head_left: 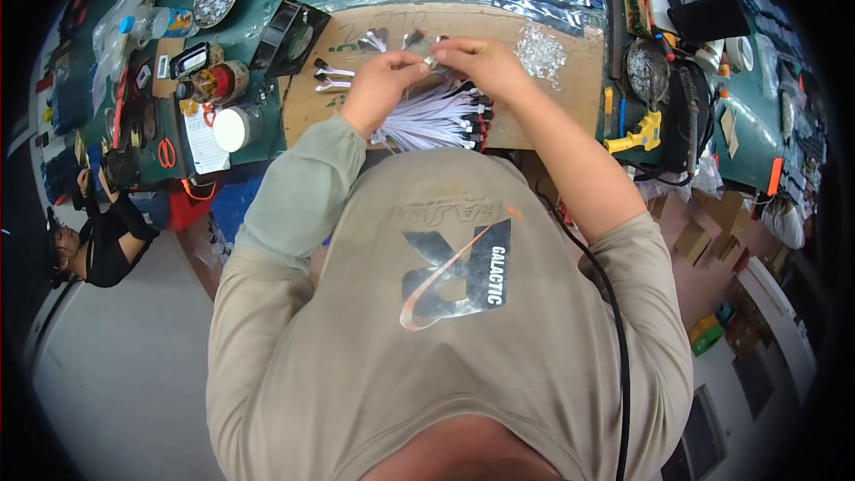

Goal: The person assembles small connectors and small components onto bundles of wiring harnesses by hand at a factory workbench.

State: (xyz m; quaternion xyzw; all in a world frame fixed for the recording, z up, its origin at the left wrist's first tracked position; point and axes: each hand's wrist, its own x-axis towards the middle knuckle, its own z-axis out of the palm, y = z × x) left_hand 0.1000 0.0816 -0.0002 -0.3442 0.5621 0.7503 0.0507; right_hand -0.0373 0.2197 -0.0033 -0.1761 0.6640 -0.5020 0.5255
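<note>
Over a brown cardboard sheet (347,28), my left hand (385,82) and my right hand (485,67) meet fingertip to fingertip. Both are closed in a pinch on a small whitish piece (431,61); its exact kind is too small to make out. Right below the hands lies a thick bundle of white cables (423,123), with black and red ends toward the right. A few short white cable ends with dark connectors (331,76) stick out left of my left hand. To the right of my right hand is a loose pile of small clear plastic pieces (541,53).
A black square fan (290,37) stands at the sheet's left edge. Beyond it are jars (233,128), a bottle (160,23) and orange-handled scissors (166,152). A yellow glue gun (637,134) and a round dish (647,69) lie on the right. Another person (107,240) works at far left.
</note>
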